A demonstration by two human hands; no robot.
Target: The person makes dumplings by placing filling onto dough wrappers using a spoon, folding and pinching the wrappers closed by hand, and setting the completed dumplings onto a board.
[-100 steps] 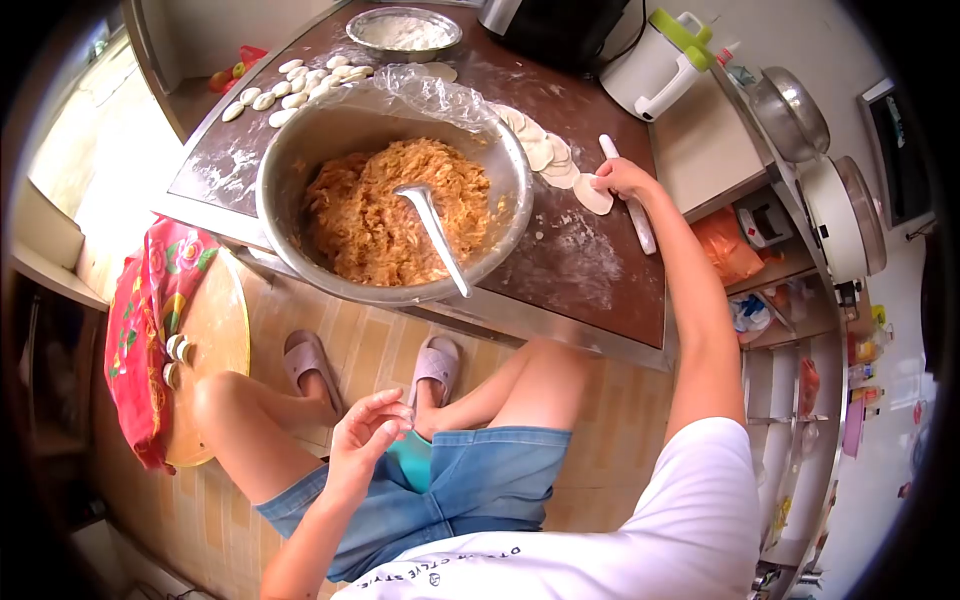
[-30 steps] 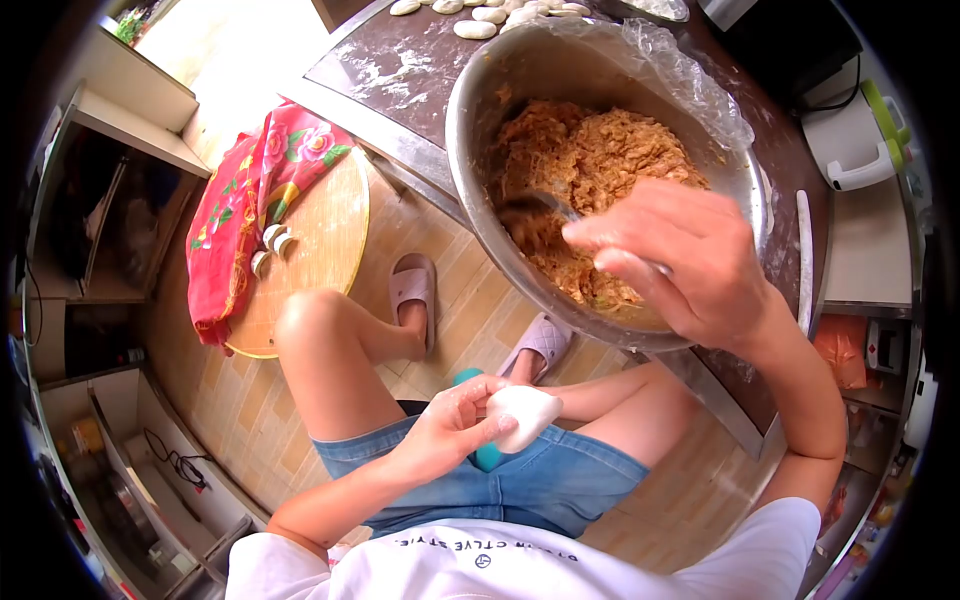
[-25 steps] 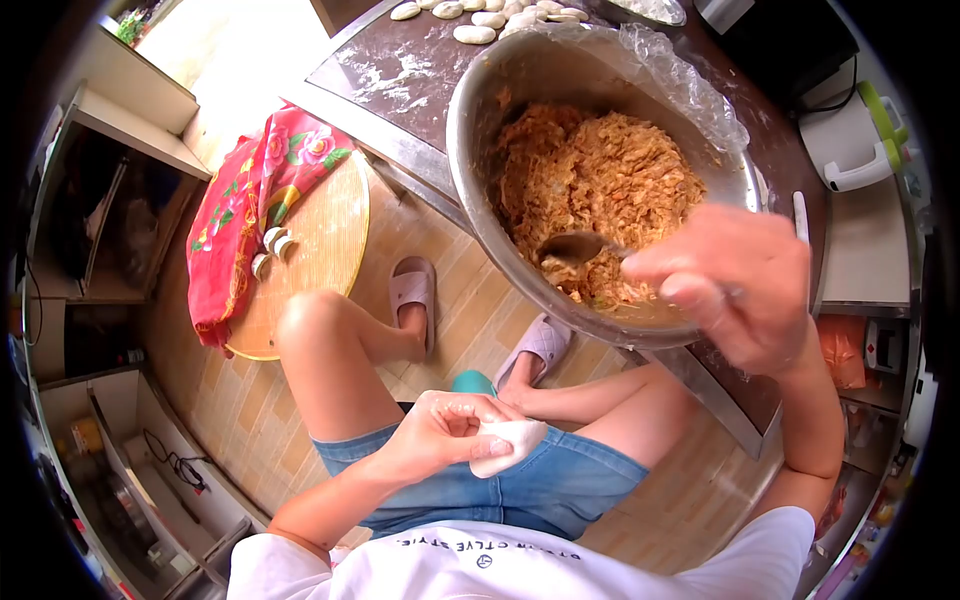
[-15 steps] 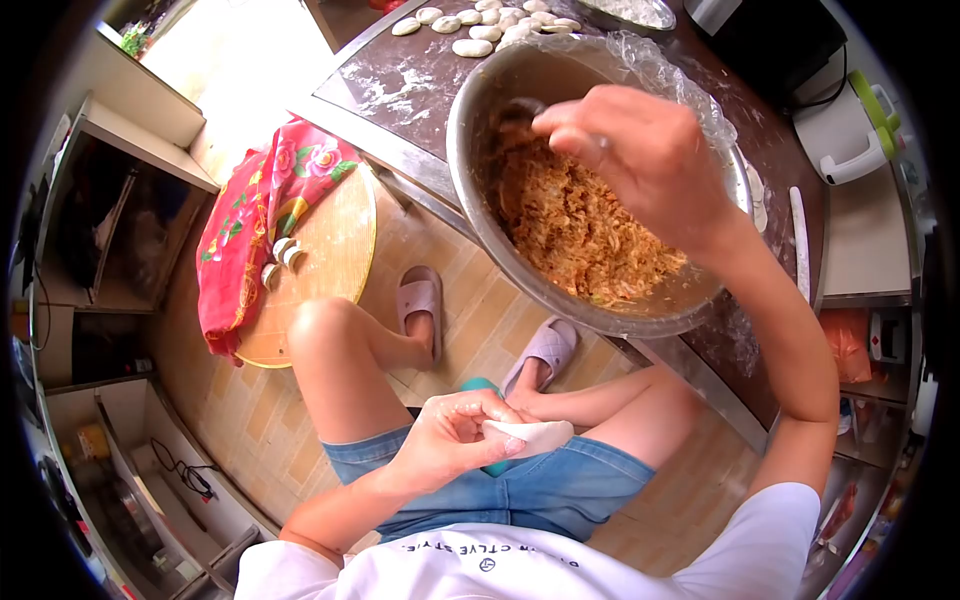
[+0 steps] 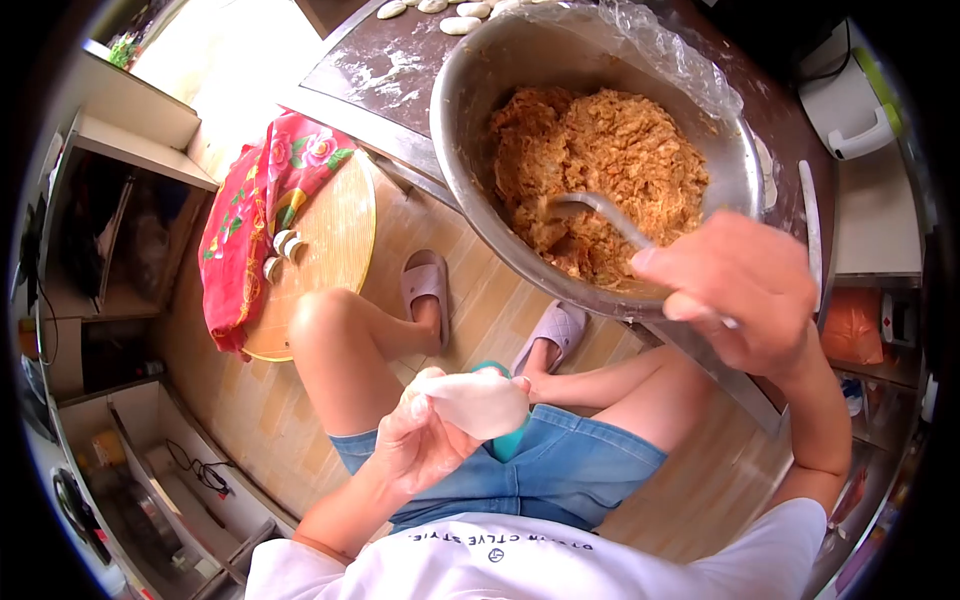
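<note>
My left hand (image 5: 425,440) holds a flat white dough wrapper (image 5: 485,403) above my lap, with the fingers under and around its edge. In my right hand (image 5: 745,285), blurred by motion, is the handle of a metal spoon (image 5: 605,210). The spoon's head dips into the orange-brown minced filling (image 5: 640,150), which partly hides it. That filling lies in a large metal bowl (image 5: 462,150) on the table corner, and my right hand is over the bowl's near right rim.
Plastic wrap (image 5: 670,45) covers the bowl's far rim. Dough pieces (image 5: 460,25) lie on the floury dark table (image 5: 370,75); a long dough strip (image 5: 810,220) is at right. Lower left, a round board (image 5: 335,240) carries a red floral cloth (image 5: 235,260) and several dumplings (image 5: 287,245).
My right hand has moved from over the bowl down to its near right rim, pulling the spoon nearer. My left hand has turned the wrapper, so its flat face shows more.
</note>
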